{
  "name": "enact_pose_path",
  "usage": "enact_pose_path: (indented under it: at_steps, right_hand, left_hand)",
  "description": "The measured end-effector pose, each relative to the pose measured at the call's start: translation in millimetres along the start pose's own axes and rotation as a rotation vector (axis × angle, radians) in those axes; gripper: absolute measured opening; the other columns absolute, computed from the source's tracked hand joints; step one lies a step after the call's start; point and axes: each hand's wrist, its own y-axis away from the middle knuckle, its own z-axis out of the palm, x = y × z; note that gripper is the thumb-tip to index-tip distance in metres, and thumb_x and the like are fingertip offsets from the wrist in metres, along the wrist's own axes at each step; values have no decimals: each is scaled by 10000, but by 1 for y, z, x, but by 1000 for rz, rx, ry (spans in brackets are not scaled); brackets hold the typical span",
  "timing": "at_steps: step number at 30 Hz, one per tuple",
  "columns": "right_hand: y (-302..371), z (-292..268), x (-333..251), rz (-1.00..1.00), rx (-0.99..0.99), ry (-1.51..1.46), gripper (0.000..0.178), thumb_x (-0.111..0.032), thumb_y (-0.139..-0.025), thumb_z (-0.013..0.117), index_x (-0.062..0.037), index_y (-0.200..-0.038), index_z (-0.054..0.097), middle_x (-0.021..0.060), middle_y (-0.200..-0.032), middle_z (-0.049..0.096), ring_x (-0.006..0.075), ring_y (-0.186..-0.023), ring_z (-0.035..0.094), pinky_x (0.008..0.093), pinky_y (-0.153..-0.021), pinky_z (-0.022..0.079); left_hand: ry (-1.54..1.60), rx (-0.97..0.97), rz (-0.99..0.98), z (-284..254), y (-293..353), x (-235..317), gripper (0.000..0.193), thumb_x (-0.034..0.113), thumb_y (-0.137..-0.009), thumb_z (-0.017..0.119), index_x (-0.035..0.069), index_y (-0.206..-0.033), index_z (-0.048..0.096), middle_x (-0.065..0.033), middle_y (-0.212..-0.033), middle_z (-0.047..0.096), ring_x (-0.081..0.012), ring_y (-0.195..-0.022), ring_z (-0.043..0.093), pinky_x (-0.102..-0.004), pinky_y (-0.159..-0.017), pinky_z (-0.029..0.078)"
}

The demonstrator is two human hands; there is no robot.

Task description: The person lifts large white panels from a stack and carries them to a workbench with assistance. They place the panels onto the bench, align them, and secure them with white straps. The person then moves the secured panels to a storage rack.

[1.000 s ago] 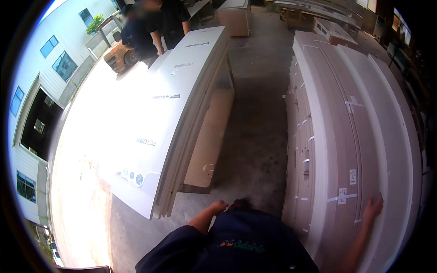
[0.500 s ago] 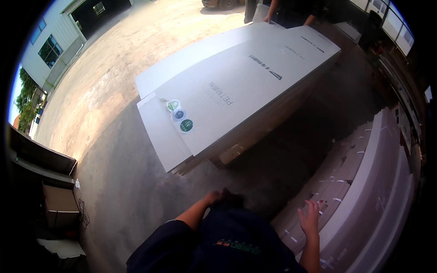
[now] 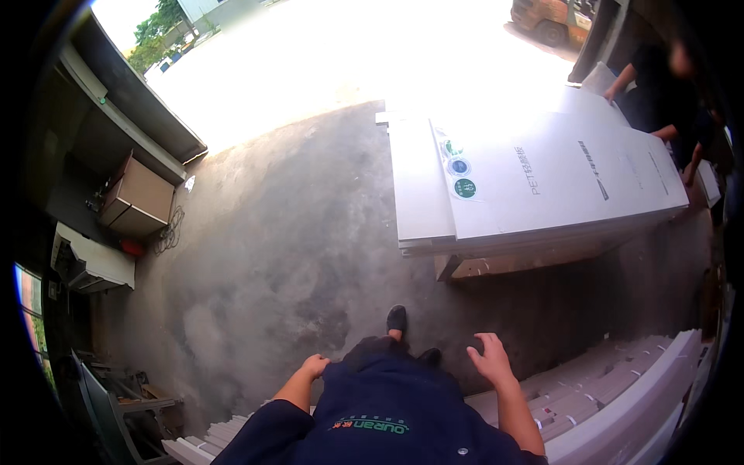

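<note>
The stacked panels [image 3: 604, 381] lie at your lower right, near your right hand [image 3: 491, 363], whose grip is empty and spread. Your left hand [image 3: 313, 366] hangs beside your shirt [image 3: 364, 399]; its grip appears curled, but closure cannot be told. White boards [image 3: 500, 209] lie ahead, rightward.

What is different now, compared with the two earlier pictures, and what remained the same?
The bare right hand, which rested on the long stack of pale panels, has left it and is open in the air. The view has turned left, so the stack of large white flat boards appears further right. The left hand stays near the waist; a co-worker's hand remains at the boards' far side.
</note>
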Motion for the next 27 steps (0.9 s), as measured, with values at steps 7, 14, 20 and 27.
enact_pose_path:
  at_steps: [7, 14, 20, 27]
  right_hand:
    - [-78, 61, -119, -169, -275, 14, 402, -292, -849, 637, -39, -1156, 575, 160, -1142, 577, 335, -1081, 550, 398, -919, 453]
    - [-157, 140, -201, -53, -462, 91, 402, -311, -877, 605, -36, -1169, 574, 171, -1132, 596, 327, -1095, 552, 396, -930, 451]
    - [-233, 162, -298, -145, -498, 46, 397, -304, -889, 596, -33, -1178, 565, 172, -1117, 604, 328, -1089, 556, 400, -931, 446]
    - [-319, 152, -325, -114, -448, 7, 381, -305, -902, 583, -48, -1181, 558, 159, -1098, 605, 318, -1064, 563, 401, -916, 450]
  left_hand:
    - [19, 103, 388, 16, -84, -62, 440, 377, -779, 675, -1, -1005, 679, -150, -917, 695, -267, -844, 661, -381, -769, 509]
    - [715, 45, -45, -126, -106, -38, 261, 233, -850, 596, 0, -961, 631, -117, -849, 667, -197, -739, 631, -327, -664, 499]
    - [791, 4, -134, -229, -153, -18, 225, 208, -890, 525, 34, -1027, 563, -78, -825, 647, -156, -649, 621, -285, -523, 474]
    - [623, -49, -46, -270, -214, 60, 241, 239, -899, 537, 41, -1030, 577, -81, -845, 661, -162, -682, 633, -292, -568, 484]
